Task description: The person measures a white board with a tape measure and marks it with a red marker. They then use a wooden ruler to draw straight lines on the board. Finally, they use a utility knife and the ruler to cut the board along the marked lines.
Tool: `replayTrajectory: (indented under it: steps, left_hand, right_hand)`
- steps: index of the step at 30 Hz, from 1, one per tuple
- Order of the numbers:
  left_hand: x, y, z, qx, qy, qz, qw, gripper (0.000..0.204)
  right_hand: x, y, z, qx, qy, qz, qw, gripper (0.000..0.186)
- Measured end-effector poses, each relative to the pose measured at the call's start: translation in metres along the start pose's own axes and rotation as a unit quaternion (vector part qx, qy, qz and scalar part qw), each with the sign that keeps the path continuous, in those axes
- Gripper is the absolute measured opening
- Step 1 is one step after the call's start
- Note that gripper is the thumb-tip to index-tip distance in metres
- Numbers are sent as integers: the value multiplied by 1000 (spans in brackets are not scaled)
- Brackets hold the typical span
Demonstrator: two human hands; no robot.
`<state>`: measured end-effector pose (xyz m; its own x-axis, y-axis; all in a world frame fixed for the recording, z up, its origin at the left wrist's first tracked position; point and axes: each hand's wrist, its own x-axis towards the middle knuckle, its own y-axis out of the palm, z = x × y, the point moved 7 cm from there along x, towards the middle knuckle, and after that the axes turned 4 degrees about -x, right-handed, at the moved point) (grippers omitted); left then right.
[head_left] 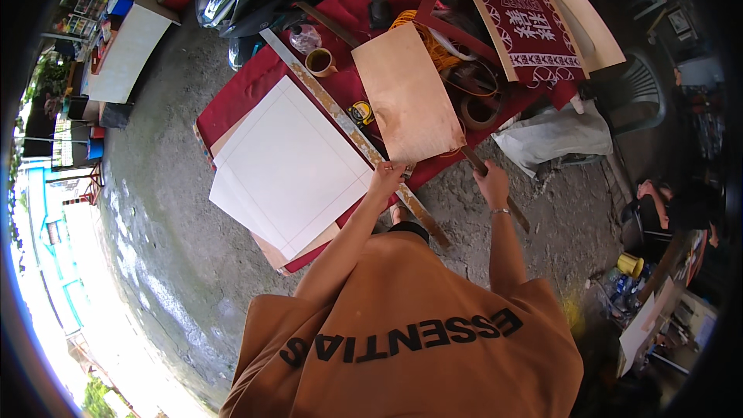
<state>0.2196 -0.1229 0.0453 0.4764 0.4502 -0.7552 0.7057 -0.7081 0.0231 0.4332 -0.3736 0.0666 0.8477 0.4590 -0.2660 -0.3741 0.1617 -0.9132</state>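
Note:
At the near edge of the red-covered table, my left hand (389, 179) is closed beside a long, paint-worn strip (337, 114) that crosses the table. A small item shows at its fingertips, too small to make out. My right hand (492, 186) is wrapped round a dark wooden strip (518, 214), which passes under the corner of a thin plywood sheet (406, 93). White sheets (290, 166) with faint ruled lines lie left of the long strip. Between strip and plywood sits a yellow tape measure (361, 113).
A mug (320, 63) of dark liquid and a clear plastic container (305, 38) stand farther back. Orange cord (439, 50), a tape roll (480, 111) and a framed red patterned cloth (526, 27) occupy the right. A motorcycle (240, 0) is behind; another person (681, 205) sits at right.

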Motion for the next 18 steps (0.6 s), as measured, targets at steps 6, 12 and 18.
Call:
replayTrajectory:
  steps: [6, 12, 18]
  left_hand:
    - [-12, 0, -12, -239, 19, 62, 969, 24]
    - [-105, -80, -39, -343, 141, 115, 922, 11]
    - [-162, -182, -10, -214, 190, -18, 958, 11]
  right_hand:
    - [-8, -38, 8, 103, -18, 4, 995, 29]
    - [-35, -54, 11, 185, -8, 18, 983, 31]
    - [-71, -31, 13, 233, 46, 56, 970, 30]
